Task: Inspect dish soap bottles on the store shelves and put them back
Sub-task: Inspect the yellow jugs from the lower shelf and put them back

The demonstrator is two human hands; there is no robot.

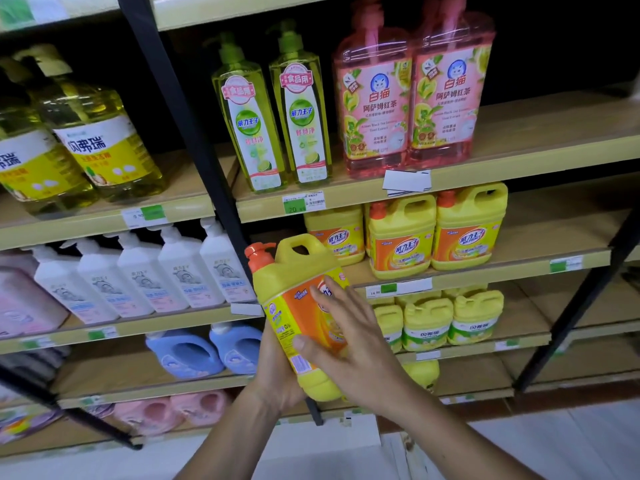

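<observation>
Shelf (502,147): stocked in tiers with dish soap. Yellow jug (294,306), orange cap and label, is held tilted in front of the shelves, clear of every board, beside three matching jugs (433,233) marked "MR.PRINCE". Left hand (277,368): base is cupped from behind, fingers curled round it. Right hand (346,341): fingers are spread and laid flat across the label. For a sound inspection, the base should be supported while the jug is turned slowly. Pink bottles (412,98): "白猫" is read. Green bottles (273,116): "食品用".
</observation>
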